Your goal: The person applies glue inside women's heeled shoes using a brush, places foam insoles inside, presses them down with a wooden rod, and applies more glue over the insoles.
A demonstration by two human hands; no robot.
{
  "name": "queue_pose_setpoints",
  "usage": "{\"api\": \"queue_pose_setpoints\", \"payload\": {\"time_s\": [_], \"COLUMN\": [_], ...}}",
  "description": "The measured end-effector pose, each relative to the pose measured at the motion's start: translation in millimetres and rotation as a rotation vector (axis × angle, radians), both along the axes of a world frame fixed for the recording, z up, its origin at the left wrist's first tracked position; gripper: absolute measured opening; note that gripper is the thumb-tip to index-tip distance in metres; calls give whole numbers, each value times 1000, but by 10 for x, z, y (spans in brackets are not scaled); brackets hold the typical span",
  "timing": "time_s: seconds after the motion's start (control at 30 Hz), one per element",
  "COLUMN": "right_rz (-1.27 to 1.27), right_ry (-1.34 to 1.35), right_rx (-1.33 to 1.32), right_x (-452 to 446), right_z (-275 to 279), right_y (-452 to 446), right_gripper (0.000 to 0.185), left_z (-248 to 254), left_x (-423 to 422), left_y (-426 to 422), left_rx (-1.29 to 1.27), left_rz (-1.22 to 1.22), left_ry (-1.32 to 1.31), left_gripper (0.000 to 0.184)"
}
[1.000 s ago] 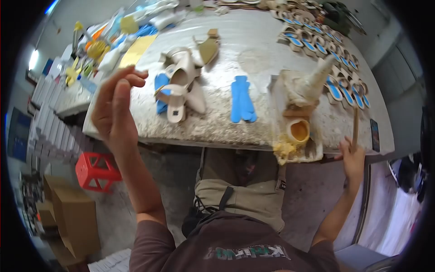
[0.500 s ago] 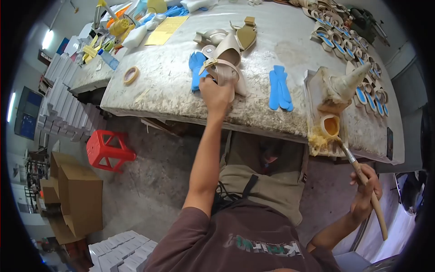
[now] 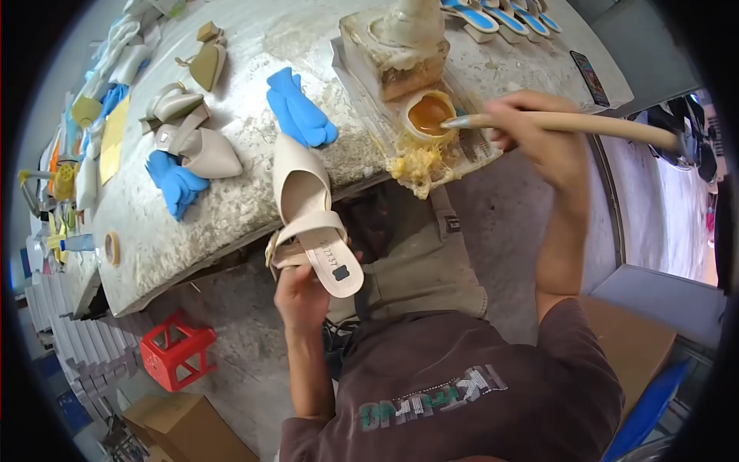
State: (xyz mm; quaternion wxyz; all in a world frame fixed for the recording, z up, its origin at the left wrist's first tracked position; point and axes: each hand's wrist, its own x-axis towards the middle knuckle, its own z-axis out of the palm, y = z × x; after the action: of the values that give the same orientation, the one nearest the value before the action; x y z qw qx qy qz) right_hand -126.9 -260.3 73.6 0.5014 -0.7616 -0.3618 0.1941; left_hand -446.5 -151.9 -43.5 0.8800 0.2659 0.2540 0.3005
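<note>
My left hand (image 3: pixel 300 296) grips a beige pointed shoe (image 3: pixel 308 223) by its heel end, off the table's front edge. The shoe has a strap across it, with its toe pointing away from me and a dark mark on its pale insole. My right hand (image 3: pixel 539 142) is closed around the wooden handle of a brush (image 3: pixel 600 123). The brush tip is at the opening of a small cup (image 3: pixel 414 132) holding amber liquid. Yellow, stringy residue (image 3: pixel 419 168) clings below the cup. Blue sole-shaped pads (image 3: pixel 300 112) lie between the shoe and the cup.
More beige shoes (image 3: pixel 215 154) rest on the stained table (image 3: pixel 254 46) at left, beside other blue pads (image 3: pixel 178 189). A crusted block (image 3: pixel 392 54) stands behind the cup. Shoes with blue insoles (image 3: pixel 469 17) and a phone (image 3: pixel 590 77) are far right. A red stool (image 3: pixel 177 350) is below left.
The view has swung right. My left hand has lifted the shoe from the tabletop and brought it toward my body. My right hand has risen, and the brush handle now lies nearly level.
</note>
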Motion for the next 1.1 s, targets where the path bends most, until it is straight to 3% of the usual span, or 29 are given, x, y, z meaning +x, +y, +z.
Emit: {"api": "queue_pose_setpoints", "payload": {"time_s": [0.07,0.17,0.3,0.33,0.43,0.47,0.53,0.57,0.6,0.63,0.67,0.7,0.73,0.77,0.83,0.93,1.1], "right_rz": [43,20,145,89,-177,-184,-147,-23,81,137,84,188,311,334,322,241,143], "right_ry": [-55,-136,40,-87,-367,-72,519,704,650,275,-488,-642,-619,-353,-149,-458,-269], "right_rx": [137,251,41,207,485,542,604,789,908,885,679,623,578,578,497,509,422], "right_x": [50,41,127,193,523,536,530,319,24,-287,-598,-859,-1098,-1305,-1581,-1645,-1723], "right_z": [255,223,253,267,183,43,-342,-293,-250,-214,-155,-117,-134,-184,-334,-846,-897], "right_y": [-183,-101,-408,-518,-558,-604,-579,-606,-554,-432,-318,-175,-21,76,227,733,787], "right_gripper": [19,19,29,31,28,28,28,32,31,30,29,28,27,17,8,2,8], "left_z": [-146,-355,-409,-263,-93,-178,156,225,301,276,247,255,266,226,136,71,81], "left_x": [-71,-82,-46,56,113,68,269,293,324,289,262,347,293,271,224,173,134], "left_y": [17,99,225,177,27,0,-39,-26,-5,13,3,-12,12,17,24,27,97], "left_rx": [-124,-257,42,174,11,106,52,22,-6,0,190,386,437,426,401,429,257], "left_rz": [-65,-51,-86,23,149,154,210,248,287,287,334,421,321,296,246,221,190], "left_ry": [-261,-378,-20,281,435,402,246,212,178,154,437,556,601,566,497,463,248], "left_gripper": [71,56,54,59,62,61,56,51,47,40,29,30,31,31,32,36,50]}}
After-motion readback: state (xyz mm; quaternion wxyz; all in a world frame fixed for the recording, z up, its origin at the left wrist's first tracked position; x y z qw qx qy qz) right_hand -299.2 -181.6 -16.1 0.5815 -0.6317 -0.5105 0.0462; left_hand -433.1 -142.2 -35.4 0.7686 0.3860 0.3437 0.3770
